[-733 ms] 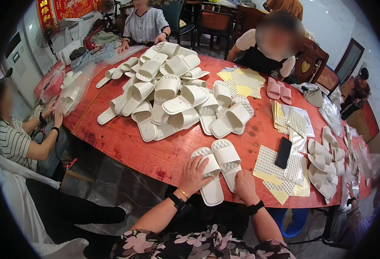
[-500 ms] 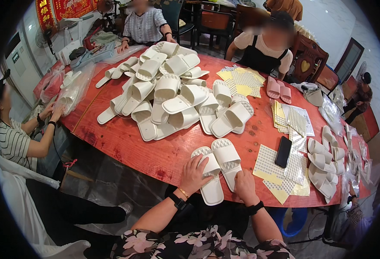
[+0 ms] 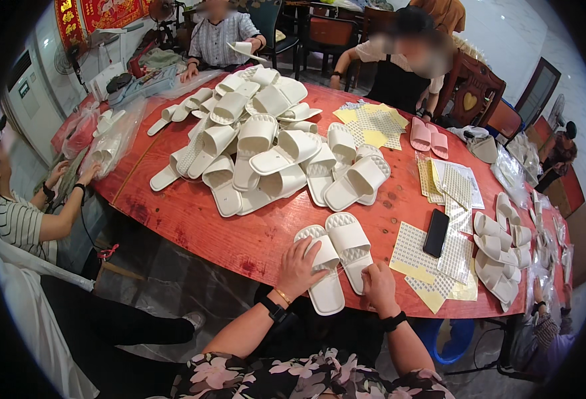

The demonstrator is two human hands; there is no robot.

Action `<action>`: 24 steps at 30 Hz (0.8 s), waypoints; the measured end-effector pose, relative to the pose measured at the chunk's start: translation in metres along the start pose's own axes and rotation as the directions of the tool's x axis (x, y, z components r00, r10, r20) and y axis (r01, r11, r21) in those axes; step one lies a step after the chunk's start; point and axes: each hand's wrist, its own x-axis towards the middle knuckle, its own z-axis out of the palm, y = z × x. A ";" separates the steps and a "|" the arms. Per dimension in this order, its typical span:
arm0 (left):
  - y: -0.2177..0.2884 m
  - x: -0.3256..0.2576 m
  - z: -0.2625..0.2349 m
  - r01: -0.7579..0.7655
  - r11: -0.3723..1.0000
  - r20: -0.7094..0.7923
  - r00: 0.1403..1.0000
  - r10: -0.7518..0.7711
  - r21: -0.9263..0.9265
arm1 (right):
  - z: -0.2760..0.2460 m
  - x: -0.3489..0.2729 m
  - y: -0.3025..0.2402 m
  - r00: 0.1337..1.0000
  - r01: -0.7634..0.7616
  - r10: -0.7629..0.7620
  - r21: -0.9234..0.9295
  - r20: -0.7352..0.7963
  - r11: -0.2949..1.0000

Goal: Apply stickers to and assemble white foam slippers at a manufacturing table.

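Note:
A pair of white slippers lies side by side at the table's near edge, heels toward me. My left hand [image 3: 300, 268] grips the left slipper [image 3: 327, 296], its fingers over the strap and its thumb along the side. Against the outer edge of the right slipper [image 3: 347, 239], near its heel, my right hand [image 3: 379, 287] is closed in a pinch. Whatever sits between those fingers is hidden. Just beyond the pair rises a large heap of white slippers [image 3: 283, 156].
Right of my hands lie sticker sheets [image 3: 412, 249], a black phone [image 3: 436, 233] and more white slippers [image 3: 496, 272]. Farther back are pink slippers [image 3: 429, 137] and other sticker sheets [image 3: 373, 123]. Co-workers sit around the red table [image 3: 193, 233]. A blue bin [image 3: 454, 342] stands below.
My hands and the slipper pair have barely moved. Across the heap, a co-worker has lifted a white slipper. The co-worker at the far right has leaned and reached toward the pink slippers.

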 end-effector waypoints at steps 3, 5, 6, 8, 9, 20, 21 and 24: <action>0.000 0.000 0.000 -0.006 1.000 -0.007 1.000 0.006 0.001 | 0.000 0.000 -0.005 0.998 0.009 -0.010 -0.016 -0.060 1.000; 0.001 -0.001 0.000 -0.001 1.000 -0.001 1.000 0.001 0.007 | 0.004 -0.001 -0.002 0.998 0.012 -0.014 -0.025 -0.056 1.000; 0.001 -0.001 0.000 0.002 1.000 0.002 1.000 -0.002 0.012 | 0.005 -0.001 -0.002 0.998 0.017 -0.019 -0.035 -0.053 0.999; 0.001 -0.004 0.000 0.005 1.000 0.009 1.000 -0.005 0.014 | 0.004 -0.001 -0.003 0.999 0.011 -0.014 -0.061 -0.040 0.998; 0.001 -0.004 0.000 0.006 1.000 0.013 1.000 -0.006 0.017 | 0.004 0.000 -0.004 1.000 0.009 -0.012 -0.087 -0.029 0.996; -0.005 -0.003 0.004 0.004 1.000 0.035 0.999 -0.004 -0.007 | 0.002 0.003 -0.003 0.999 -0.007 0.008 -0.023 0.037 1.000; -0.007 -0.002 0.007 -0.004 1.000 -0.003 1.000 0.004 -0.025 | -0.001 0.005 -0.004 1.000 0.012 -0.012 0.010 0.026 1.000; -0.008 0.005 0.007 -0.047 0.998 -0.026 0.999 0.046 -0.049 | -0.011 0.006 -0.006 0.999 -0.027 0.023 0.085 0.045 0.996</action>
